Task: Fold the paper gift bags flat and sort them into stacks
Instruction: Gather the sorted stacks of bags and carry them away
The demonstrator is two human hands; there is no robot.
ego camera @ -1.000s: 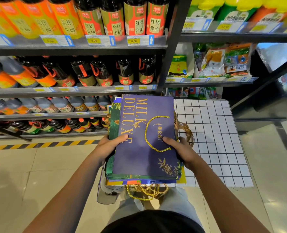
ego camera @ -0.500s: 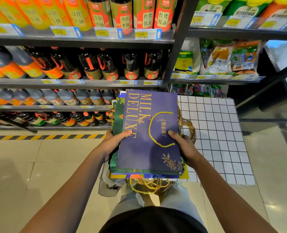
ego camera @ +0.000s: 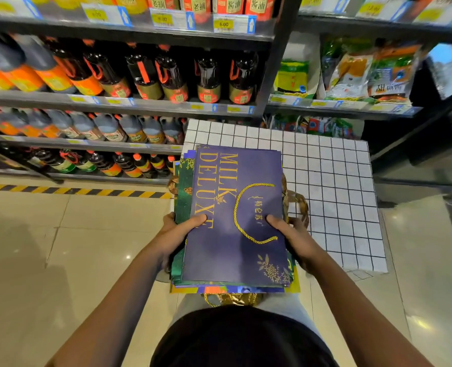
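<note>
A stack of flattened paper gift bags fills the middle of the view. On top lies a purple bag (ego camera: 230, 250) printed MILK DELUXE in gold, with a yellow cord handle (ego camera: 248, 213) lying on its face. Green bags (ego camera: 184, 192) stick out at the stack's left edge, and gold cords hang from its near end. My left hand (ego camera: 178, 231) grips the stack's left edge, thumb on top. At the right edge my right hand (ego camera: 295, 238) grips the stack the same way. The stack's far end is over the white gridded table (ego camera: 336, 186).
Store shelves (ego camera: 129, 104) of sauce bottles stand close ahead and to the left, with packets on the racks at the right. A yellow-black hazard strip (ego camera: 74, 191) runs along the tiled floor below the shelves. A dark shelf frame stands right of the table.
The stack and both hands have stayed together with the same grip. The view has tilted down a little, so the shelves sit higher in the frame.
</note>
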